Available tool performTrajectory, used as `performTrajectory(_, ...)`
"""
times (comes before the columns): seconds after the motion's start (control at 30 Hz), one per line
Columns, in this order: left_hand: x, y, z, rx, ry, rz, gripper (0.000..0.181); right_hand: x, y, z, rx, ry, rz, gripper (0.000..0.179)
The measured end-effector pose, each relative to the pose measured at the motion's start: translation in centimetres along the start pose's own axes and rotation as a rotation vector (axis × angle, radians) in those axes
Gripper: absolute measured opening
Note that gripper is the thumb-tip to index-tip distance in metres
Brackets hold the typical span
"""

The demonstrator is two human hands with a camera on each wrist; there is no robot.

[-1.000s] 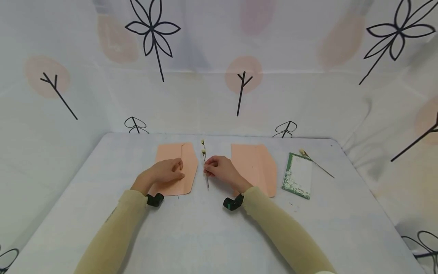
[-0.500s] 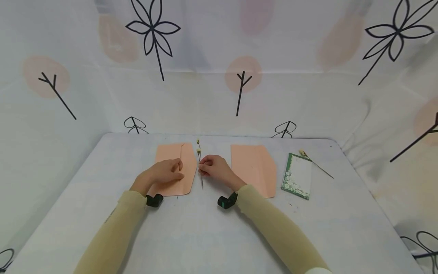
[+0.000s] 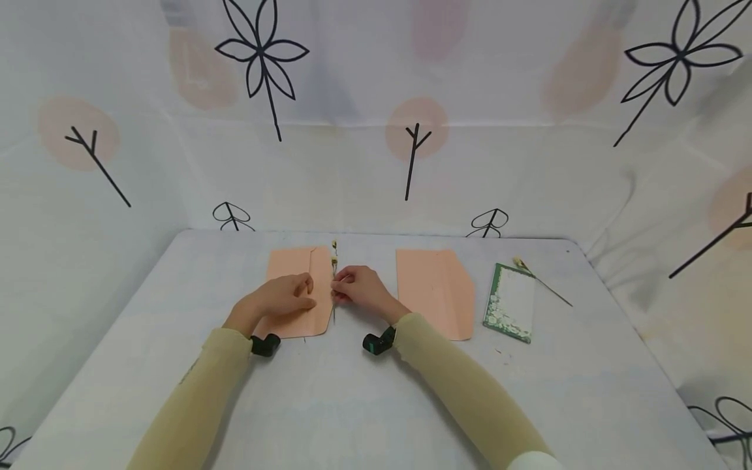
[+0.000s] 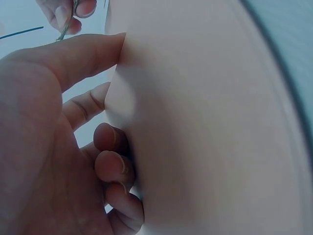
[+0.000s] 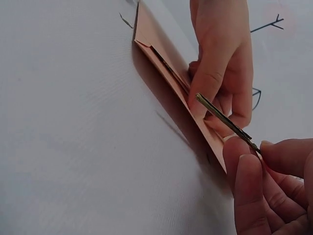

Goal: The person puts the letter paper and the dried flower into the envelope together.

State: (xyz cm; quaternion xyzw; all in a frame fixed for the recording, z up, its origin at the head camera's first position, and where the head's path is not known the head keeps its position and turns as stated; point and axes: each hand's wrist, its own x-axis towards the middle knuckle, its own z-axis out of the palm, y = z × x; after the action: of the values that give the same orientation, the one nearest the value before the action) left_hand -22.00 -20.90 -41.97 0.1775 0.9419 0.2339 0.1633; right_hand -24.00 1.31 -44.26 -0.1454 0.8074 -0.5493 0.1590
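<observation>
My left hand (image 3: 282, 294) lies over the left peach envelope (image 3: 323, 320), its curled fingers and thumb at the slit beside the flap. A dark gap shows along that slit in the right wrist view. Whether a fingertip is inside the slit is hidden. Between thumb and fingers, my right hand (image 3: 356, 287) pinches the thin stem (image 5: 225, 117) of a small yellow dried flower (image 3: 334, 260). The flower stands alongside the envelope's right edge, heads pointing away from me. In the left wrist view the envelope (image 4: 210, 117) fills most of the picture.
A second peach envelope (image 3: 429, 287) lies right of my right hand. Farther right are a green-bordered white card (image 3: 511, 303) and another dried flower (image 3: 523, 264) across its top corner. White patterned cloth hangs behind the table (image 3: 352, 405).
My right hand has moved left with the dried flower, from the space between the envelopes to the left envelope's edge. My left hand has stayed in place.
</observation>
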Motion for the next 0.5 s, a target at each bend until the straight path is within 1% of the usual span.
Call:
performTrajectory(0.33, 0.2, -0.2, 0.0, 0.006, 0.005, 0.007, 0.021, 1.0, -0.8, 1.8, 0.015, -0.018, -0.006, 0.013)
performTrajectory(0.4, 0.1, -0.3, 0.0, 0.008, 0.004, 0.014, 0.021, 1.1, -0.9, 2.1, 0.007, -0.024, -0.005, 0.012)
performTrajectory(0.5, 0.0, -0.3, 0.0, -0.001, -0.003, 0.006, 0.021, 1.3, -1.1, 2.5, -0.015, -0.026, -0.004, 0.012)
